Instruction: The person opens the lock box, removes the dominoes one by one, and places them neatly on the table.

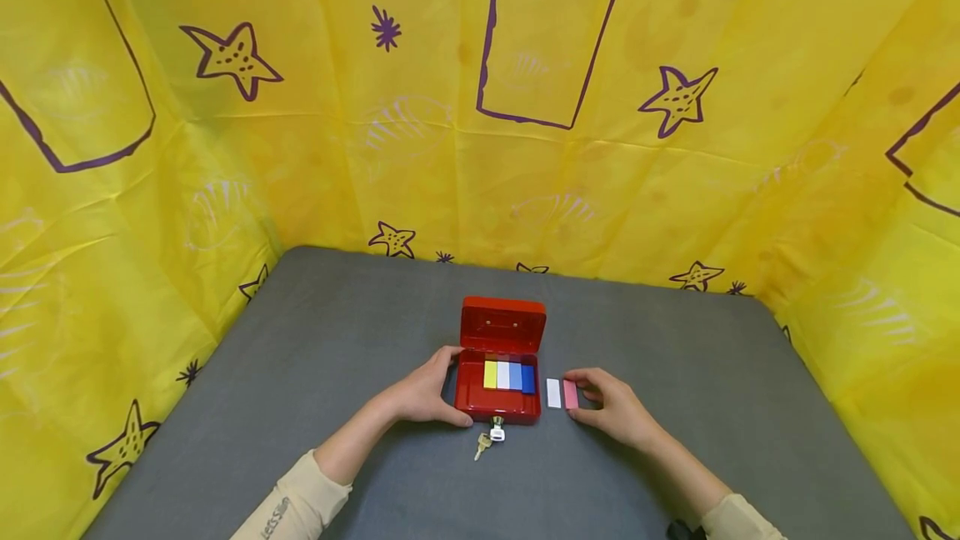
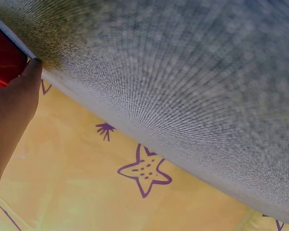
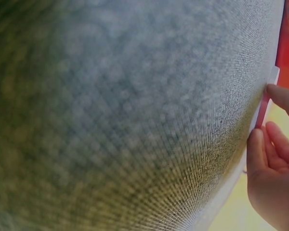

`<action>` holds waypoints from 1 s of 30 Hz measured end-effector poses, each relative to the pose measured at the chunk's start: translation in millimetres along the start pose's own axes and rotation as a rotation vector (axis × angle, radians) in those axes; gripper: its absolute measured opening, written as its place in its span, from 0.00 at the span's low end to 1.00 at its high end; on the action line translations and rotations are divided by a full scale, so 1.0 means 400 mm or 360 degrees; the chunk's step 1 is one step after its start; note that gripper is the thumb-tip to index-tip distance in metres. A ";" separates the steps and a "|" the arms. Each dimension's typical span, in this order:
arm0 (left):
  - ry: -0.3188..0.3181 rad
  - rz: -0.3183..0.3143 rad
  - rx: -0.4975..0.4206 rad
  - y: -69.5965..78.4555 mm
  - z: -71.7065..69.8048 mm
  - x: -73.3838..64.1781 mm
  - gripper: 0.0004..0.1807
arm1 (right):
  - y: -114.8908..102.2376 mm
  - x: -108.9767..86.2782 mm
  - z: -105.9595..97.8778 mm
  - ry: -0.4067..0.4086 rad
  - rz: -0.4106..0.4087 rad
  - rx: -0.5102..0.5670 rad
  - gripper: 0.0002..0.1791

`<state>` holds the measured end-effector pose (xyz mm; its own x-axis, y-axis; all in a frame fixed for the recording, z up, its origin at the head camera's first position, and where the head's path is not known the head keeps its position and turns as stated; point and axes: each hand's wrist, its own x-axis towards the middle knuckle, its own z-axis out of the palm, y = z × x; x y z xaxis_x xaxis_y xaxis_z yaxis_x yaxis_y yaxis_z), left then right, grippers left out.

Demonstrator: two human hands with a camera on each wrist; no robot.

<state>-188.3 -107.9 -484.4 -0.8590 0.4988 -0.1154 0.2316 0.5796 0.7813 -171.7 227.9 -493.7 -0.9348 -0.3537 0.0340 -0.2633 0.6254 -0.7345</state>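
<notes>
A red cash box (image 1: 498, 417) stands with its lid (image 1: 502, 323) raised on the grey table. Inside it, yellow (image 1: 490, 374), white (image 1: 503, 375), light blue (image 1: 515, 376) and dark blue (image 1: 528, 379) blocks lie side by side. My left hand (image 1: 423, 390) grips the box's left side, thumb at the front corner and fingers toward the back. To the right of the box, my right hand (image 1: 611, 407) pinches a pink block (image 1: 571, 394) by its two ends, thumb nearest me. A white block (image 1: 553, 393) lies between that pink block and the box.
A small padlock (image 1: 497, 430) hangs at the box's front, with keys (image 1: 482, 445) on the table beside it. The grey table (image 1: 360, 307) is enclosed by a yellow cloth (image 1: 420, 165) with purple drawings at the back and both sides.
</notes>
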 end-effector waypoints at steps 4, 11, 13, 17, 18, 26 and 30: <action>0.0002 0.0016 0.0012 -0.002 0.000 -0.001 0.52 | 0.003 -0.001 -0.001 -0.0009 0.0000 0.0037 0.26; 0.0004 0.0047 0.0010 -0.004 0.002 -0.001 0.52 | 0.006 -0.001 -0.004 0.0006 0.0039 0.0114 0.26; 0.0001 0.0037 0.0009 -0.004 0.002 -0.001 0.52 | 0.007 0.000 -0.005 0.0009 0.0068 0.0145 0.26; 0.0001 0.0010 0.0009 -0.003 0.003 0.000 0.53 | 0.007 0.000 -0.007 0.0006 0.0147 0.0205 0.26; 0.0001 0.0009 0.0006 -0.003 0.003 0.000 0.53 | 0.006 0.000 -0.008 0.0008 0.0165 0.0223 0.26; -0.0009 -0.0020 -0.0019 0.000 0.000 -0.001 0.53 | 0.002 -0.003 -0.022 -0.0007 0.0254 0.0370 0.24; -0.0012 -0.0028 -0.0024 0.000 0.000 -0.002 0.54 | 0.001 -0.003 -0.025 -0.0011 0.0300 0.0459 0.24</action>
<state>-187.6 -108.4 -484.2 -0.8596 0.4932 -0.1338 0.2092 0.5785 0.7884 -173.2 235.4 -487.3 -0.9586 -0.2562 -0.1245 -0.0071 0.4584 -0.8887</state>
